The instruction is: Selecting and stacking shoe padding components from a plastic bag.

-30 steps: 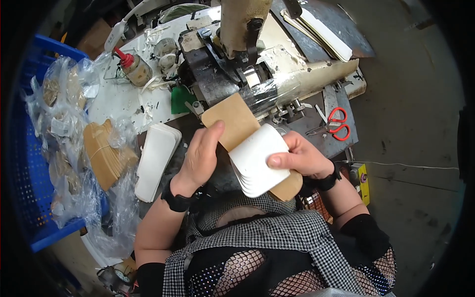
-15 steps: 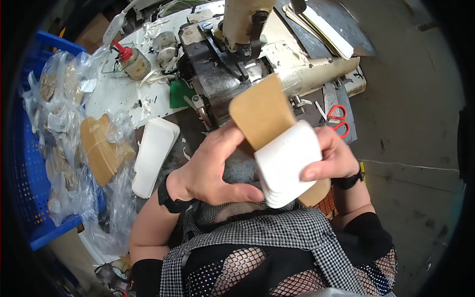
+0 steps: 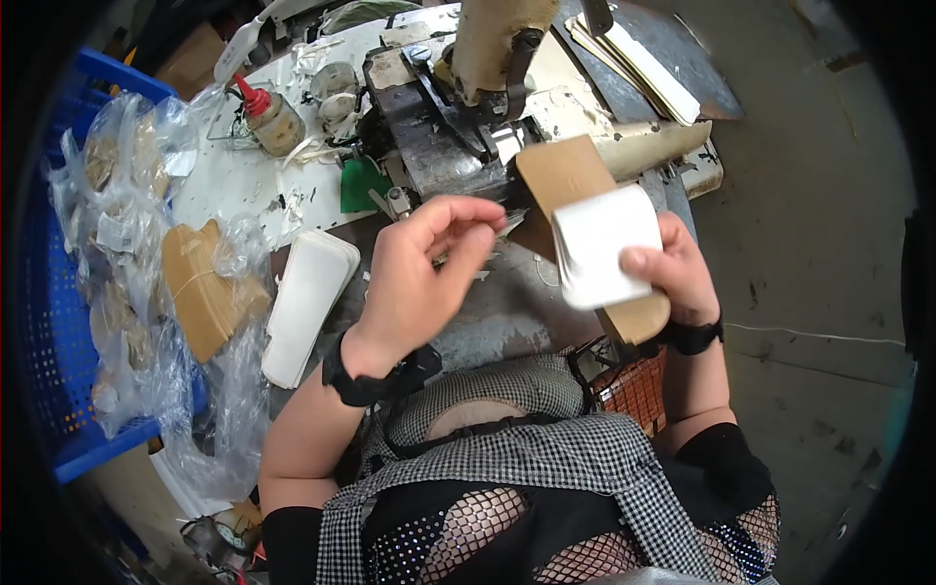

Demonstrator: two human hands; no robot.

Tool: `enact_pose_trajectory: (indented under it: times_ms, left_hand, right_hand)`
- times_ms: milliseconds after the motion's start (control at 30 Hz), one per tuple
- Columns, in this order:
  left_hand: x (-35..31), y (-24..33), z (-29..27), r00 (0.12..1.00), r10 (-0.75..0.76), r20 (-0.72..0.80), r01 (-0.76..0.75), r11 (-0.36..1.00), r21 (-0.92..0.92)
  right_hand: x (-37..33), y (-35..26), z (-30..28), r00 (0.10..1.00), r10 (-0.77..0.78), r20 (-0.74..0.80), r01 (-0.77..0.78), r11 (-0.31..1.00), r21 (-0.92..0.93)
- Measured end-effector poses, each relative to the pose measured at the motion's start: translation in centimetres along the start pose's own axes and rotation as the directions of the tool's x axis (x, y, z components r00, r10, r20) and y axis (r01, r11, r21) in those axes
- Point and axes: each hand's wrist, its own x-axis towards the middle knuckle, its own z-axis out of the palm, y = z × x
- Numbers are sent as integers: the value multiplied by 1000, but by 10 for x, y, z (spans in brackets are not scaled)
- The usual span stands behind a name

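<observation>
My right hand (image 3: 682, 268) is closed on a bundle, its thumb pressed on top. That bundle is a stack of white, round-cornered flat pieces (image 3: 606, 249) lying across brown insole-shaped sheets (image 3: 567, 168), whose ends stick out beyond the white ones. To the left, apart from the bundle, my left hand (image 3: 429, 258) hovers with fingers loosely bent and the thumb off the fingertips; nothing shows in it. Behind both hands stands a sewing machine (image 3: 492, 58) with a worn metal bed. A second white stack (image 3: 310, 302) rests on the table left of my left hand.
At the left, a blue crate (image 3: 73, 429) holds clear plastic bags (image 3: 122, 234) and a tied brown insole bundle (image 3: 203, 283). A red-capped bottle (image 3: 271, 119) and a glass jar (image 3: 336, 90) stand behind. Long pale strips (image 3: 643, 73) lie at the back right.
My left hand has come away from the bundle, moving left and up. My right hand has carried the bundle slightly right and away from my body.
</observation>
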Motion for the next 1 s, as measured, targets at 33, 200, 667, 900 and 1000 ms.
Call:
enact_pose_trajectory:
  times_ms: [33, 200, 667, 900, 1000]
  left_hand:
    - [-1, 7, 0, 938, 333, 100, -347, 911, 221]
    - [-16, -2, 0, 869, 313, 384, -352, 935, 34]
    - [0, -2, 1, 999, 51, 15, -51, 998, 25]
    - [-19, 1, -5, 904, 229, 361, -219, 973, -68]
    - [-16, -31, -17, 999, -4, -53, 5, 1000, 15]
  right_hand:
    - [-5, 1, -1, 997, -43, 69, 46, 998, -49]
    - [2, 11, 24, 941, 30, 337, -6, 997, -71]
    - [7, -2, -4, 1000, 13, -18, -12, 999, 36]
    - [10, 11, 21, 924, 73, 376, -37, 994, -103]
    - [20, 33, 30, 934, 182, 308, -186, 982, -19]
